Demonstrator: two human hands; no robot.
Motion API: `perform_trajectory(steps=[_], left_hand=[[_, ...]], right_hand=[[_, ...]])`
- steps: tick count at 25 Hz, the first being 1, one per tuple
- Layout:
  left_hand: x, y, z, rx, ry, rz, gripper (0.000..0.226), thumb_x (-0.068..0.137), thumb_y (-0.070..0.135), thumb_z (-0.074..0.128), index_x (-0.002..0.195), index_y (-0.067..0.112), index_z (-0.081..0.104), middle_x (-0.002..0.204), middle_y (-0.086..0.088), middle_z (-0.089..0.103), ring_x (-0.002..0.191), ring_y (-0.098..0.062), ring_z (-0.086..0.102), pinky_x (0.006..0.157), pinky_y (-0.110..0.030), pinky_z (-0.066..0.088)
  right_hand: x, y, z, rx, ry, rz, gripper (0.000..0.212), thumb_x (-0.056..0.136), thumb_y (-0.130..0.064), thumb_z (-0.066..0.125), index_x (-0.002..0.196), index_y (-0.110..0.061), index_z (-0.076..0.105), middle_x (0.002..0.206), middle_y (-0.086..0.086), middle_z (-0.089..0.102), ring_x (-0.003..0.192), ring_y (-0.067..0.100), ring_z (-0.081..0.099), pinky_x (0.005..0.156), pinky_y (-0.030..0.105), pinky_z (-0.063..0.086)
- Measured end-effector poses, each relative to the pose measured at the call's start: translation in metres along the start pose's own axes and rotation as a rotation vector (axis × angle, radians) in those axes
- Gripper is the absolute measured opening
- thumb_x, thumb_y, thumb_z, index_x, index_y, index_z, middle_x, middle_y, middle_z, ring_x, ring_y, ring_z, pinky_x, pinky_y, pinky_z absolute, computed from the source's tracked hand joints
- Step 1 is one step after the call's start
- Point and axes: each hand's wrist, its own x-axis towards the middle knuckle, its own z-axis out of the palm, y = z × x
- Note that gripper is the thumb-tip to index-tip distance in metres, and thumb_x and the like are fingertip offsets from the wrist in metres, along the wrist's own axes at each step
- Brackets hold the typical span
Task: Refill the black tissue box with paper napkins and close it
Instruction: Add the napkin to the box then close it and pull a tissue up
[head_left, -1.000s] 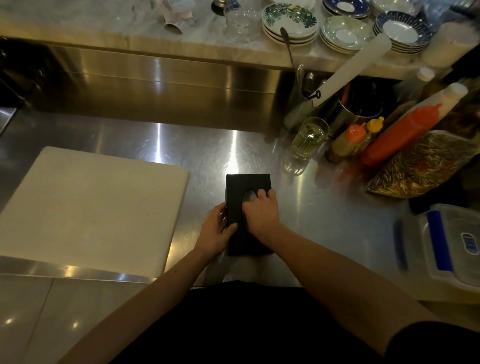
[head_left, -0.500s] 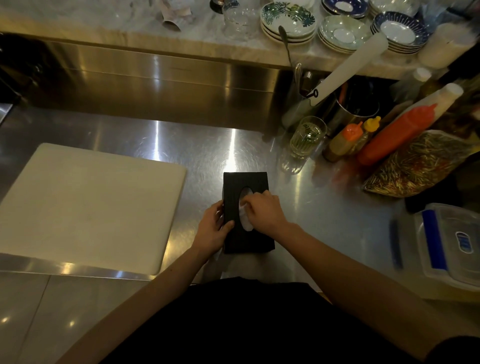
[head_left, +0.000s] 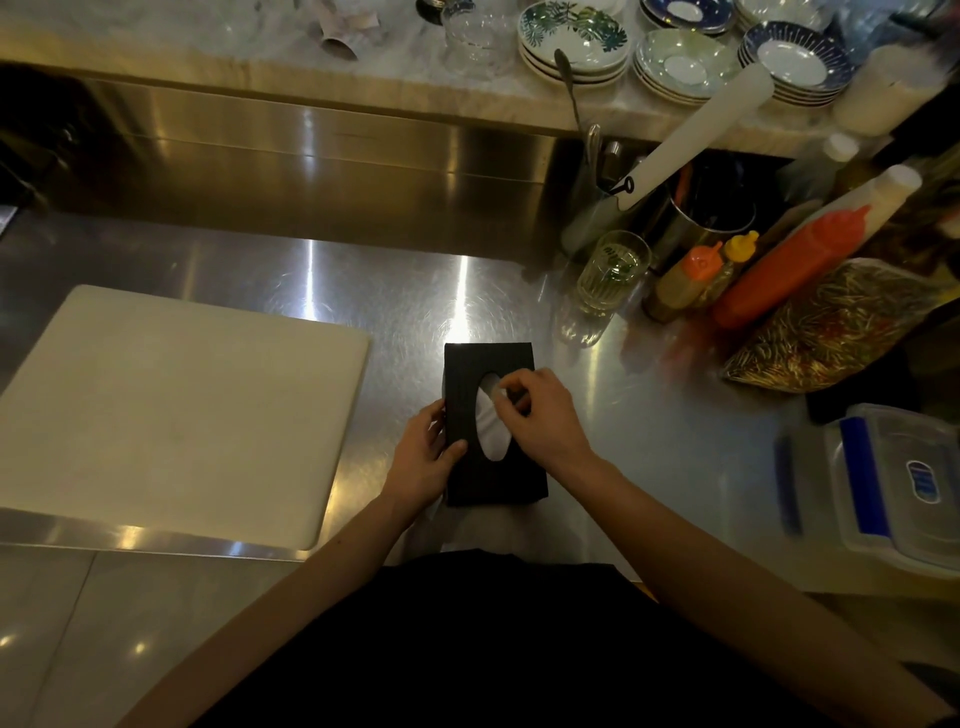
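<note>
Dim kitchen, steel tabletop (head_left: 389, 291) carrying black tissue box (head_left: 493, 480) near front edge, between white cutting board (head_left: 171, 410) and lidded plastic container (head_left: 893, 483). Box appearing closed, oval slot facing up, white napkin (head_left: 492, 436) showing through slot. Left grip (head_left: 423, 457) curling round box's left side, steadying it. Right grip (head_left: 540, 410) pinching napkin at slot's far end. Judging step: refill looking done, first napkin being teased out. Next move calling for gentle upward pull, left grip bracing box, avoiding tear.
</note>
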Motion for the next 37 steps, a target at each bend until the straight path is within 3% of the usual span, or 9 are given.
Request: perform_trajectory(steps=[6, 11, 13, 18, 21, 24, 27, 31, 37], left_hand=[[0.0, 0.001, 0.0, -0.009, -0.014, -0.007, 0.061, 0.09, 0.002, 0.062, 0.145, 0.007, 0.035, 0.144, -0.009, 0.042, 0.128, -0.013, 0.043, 0.086, 0.0, 0.04], [0.001, 0.002, -0.001, 0.039, -0.015, -0.01, 0.061, 0.091, 0.004, 0.061, 0.145, 0.011, 0.035, 0.146, -0.008, 0.04, 0.126, -0.009, 0.041, 0.089, -0.002, 0.039], [0.001, 0.002, -0.002, 0.043, -0.012, -0.011, 0.061, 0.091, 0.005, 0.062, 0.145, 0.012, 0.035, 0.146, -0.008, 0.04, 0.128, -0.012, 0.042, 0.086, -0.001, 0.04], [0.001, 0.001, -0.002, 0.044, -0.007, -0.023, 0.061, 0.09, 0.008, 0.063, 0.144, 0.014, 0.036, 0.146, -0.006, 0.039, 0.128, -0.012, 0.042, 0.089, -0.004, 0.04], [0.002, 0.001, -0.002, 0.046, -0.01, -0.03, 0.061, 0.09, 0.01, 0.064, 0.144, 0.014, 0.036, 0.147, -0.006, 0.04, 0.132, -0.016, 0.042, 0.092, -0.007, 0.04], [0.002, 0.001, -0.002, 0.026, -0.018, -0.049, 0.063, 0.089, 0.012, 0.065, 0.145, 0.014, 0.035, 0.148, -0.007, 0.04, 0.136, -0.022, 0.041, 0.103, -0.024, 0.036], [0.001, 0.002, -0.002, 0.026, -0.019, -0.055, 0.063, 0.09, 0.012, 0.065, 0.144, 0.015, 0.035, 0.148, -0.006, 0.04, 0.136, -0.021, 0.04, 0.102, -0.022, 0.035], [0.001, 0.002, -0.002, 0.026, -0.018, -0.051, 0.062, 0.09, 0.011, 0.064, 0.145, 0.014, 0.035, 0.148, -0.005, 0.042, 0.136, -0.02, 0.042, 0.096, -0.013, 0.037], [0.001, 0.005, -0.003, 0.046, -0.031, -0.058, 0.063, 0.09, 0.012, 0.064, 0.146, 0.014, 0.033, 0.149, -0.007, 0.04, 0.137, -0.021, 0.04, 0.101, -0.02, 0.035]], right_hand=[[0.007, -0.013, 0.011, -0.435, -0.193, -0.068, 0.032, 0.088, -0.03, 0.057, 0.119, -0.02, 0.056, 0.11, 0.005, 0.054, 0.087, 0.024, 0.06, 0.072, 0.036, 0.051], [0.014, -0.018, 0.014, -0.574, -0.278, -0.116, 0.015, 0.085, -0.024, 0.061, 0.098, -0.019, 0.067, 0.103, 0.003, 0.061, 0.085, 0.024, 0.063, 0.072, 0.036, 0.052], [0.016, -0.017, 0.014, -0.495, -0.264, -0.086, 0.011, 0.087, -0.023, 0.06, 0.093, -0.02, 0.068, 0.097, 0.001, 0.061, 0.083, 0.02, 0.062, 0.071, 0.032, 0.05], [0.01, -0.008, 0.007, 0.171, -0.118, 0.128, 0.004, 0.088, -0.018, 0.063, 0.089, -0.017, 0.067, 0.084, -0.002, 0.066, 0.08, 0.011, 0.063, 0.072, 0.022, 0.052], [0.004, 0.0, 0.003, 0.347, -0.06, 0.263, 0.004, 0.09, -0.017, 0.063, 0.093, -0.018, 0.066, 0.088, -0.003, 0.066, 0.087, 0.015, 0.066, 0.077, 0.028, 0.057], [-0.004, 0.005, 0.0, 0.345, -0.052, 0.256, 0.015, 0.09, -0.021, 0.064, 0.105, -0.02, 0.062, 0.098, -0.005, 0.062, 0.091, 0.014, 0.064, 0.076, 0.023, 0.055], [-0.013, 0.001, 0.0, 0.194, 0.069, 0.206, 0.035, 0.086, -0.033, 0.068, 0.116, -0.021, 0.055, 0.104, -0.003, 0.056, 0.082, 0.008, 0.058, 0.068, 0.014, 0.046], [-0.018, -0.01, 0.013, -0.038, 0.029, 0.143, 0.042, 0.079, -0.051, 0.067, 0.103, -0.022, 0.048, 0.094, -0.002, 0.053, 0.078, 0.011, 0.054, 0.063, 0.023, 0.047], [-0.013, -0.002, 0.015, -0.074, 0.002, 0.153, 0.006, 0.09, -0.022, 0.062, 0.089, -0.021, 0.056, 0.077, -0.001, 0.061, 0.068, 0.013, 0.06, 0.063, 0.032, 0.054]])
